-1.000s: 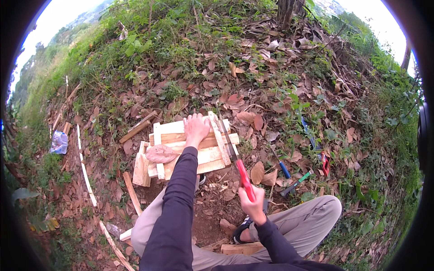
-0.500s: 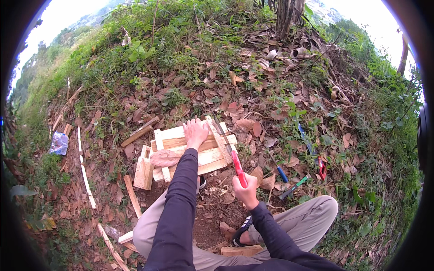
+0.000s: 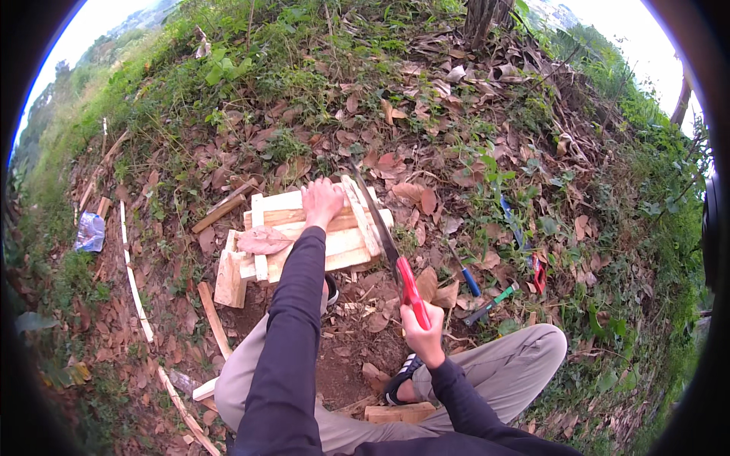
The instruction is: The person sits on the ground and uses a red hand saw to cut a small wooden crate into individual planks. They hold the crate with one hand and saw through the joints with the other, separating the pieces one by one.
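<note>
A slatted wooden panel (image 3: 346, 242) lies in front of me, made of several pale planks with a narrow crosspiece at each end. My left hand (image 3: 322, 202) is on the far plank, its fingers bent over toward the far edge. In my right hand (image 3: 423, 332) is the red handle of a handsaw (image 3: 411, 285). The long dark blade points away from me along the right crosspiece (image 3: 360, 214), over the plank ends. Whether its teeth touch the wood cannot be made out. A dry brown leaf (image 3: 264, 240) rests on the panel's left part.
A wood block (image 3: 230, 280) stands at the panel's left. To the right lie a blue-handled tool (image 3: 470, 281), a green-and-black tool (image 3: 492, 304) and a second saw with a red handle (image 3: 539, 275). Wood strips (image 3: 135, 281) and a plastic bag (image 3: 90, 232) are at the left.
My right hand has drawn the handsaw a little toward me, and its blade shows broader now. The left hand keeps its place on the panel. The whole view has shifted slightly.
</note>
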Demonstrator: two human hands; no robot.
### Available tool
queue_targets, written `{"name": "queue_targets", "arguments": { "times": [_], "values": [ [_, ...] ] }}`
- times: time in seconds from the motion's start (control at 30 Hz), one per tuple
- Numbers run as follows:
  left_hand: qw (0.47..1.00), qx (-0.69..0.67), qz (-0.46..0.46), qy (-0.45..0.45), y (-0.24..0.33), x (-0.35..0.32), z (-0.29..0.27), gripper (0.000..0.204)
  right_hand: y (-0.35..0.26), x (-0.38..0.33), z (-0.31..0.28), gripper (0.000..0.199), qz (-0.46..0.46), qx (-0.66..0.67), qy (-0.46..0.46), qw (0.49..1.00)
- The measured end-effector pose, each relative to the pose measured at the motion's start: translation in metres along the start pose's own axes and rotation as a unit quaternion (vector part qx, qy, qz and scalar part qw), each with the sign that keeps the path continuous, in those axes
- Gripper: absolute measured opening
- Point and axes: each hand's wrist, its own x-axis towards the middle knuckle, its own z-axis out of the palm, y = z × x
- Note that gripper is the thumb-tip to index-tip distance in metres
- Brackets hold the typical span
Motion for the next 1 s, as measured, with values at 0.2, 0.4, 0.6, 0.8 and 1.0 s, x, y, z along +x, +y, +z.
{"name": "queue_targets", "arguments": {
  "times": [0.2, 0.4, 0.6, 0.8, 1.0],
  "values": [
    [0.999, 0.016, 0.031, -0.02, 0.01, -0.02, 0.01, 0.044, -0.006, -0.018, -0.019, 0.018, 0.012, 0.006, -0.014, 1.0],
    [0.999, -0.015, 0.011, -0.035, 0.009, -0.002, -0.001, 0.046, 0.001, 0.009, 0.003, 0.026, 0.017, 0.019, 0.006, 1.0],
    [0.999, 0.007, 0.045, -0.028, 0.015, -0.02, 0.004, 0.045, -0.012, -0.025, -0.01, 0.016, 0.048, 0.034, 0.017, 0.998],
    [0.999, 0.01, 0.01, -0.048, 0.01, -0.005, -0.003, 0.045, -0.014, 0.0, 0.0, 0.022, 0.004, -0.005, 0.008, 1.0],
    [0.999, 0.017, 0.032, -0.019, 0.014, -0.022, 0.001, 0.045, -0.017, -0.005, 0.001, 0.015, -0.004, -0.013, 0.006, 1.0]
  ]
}}
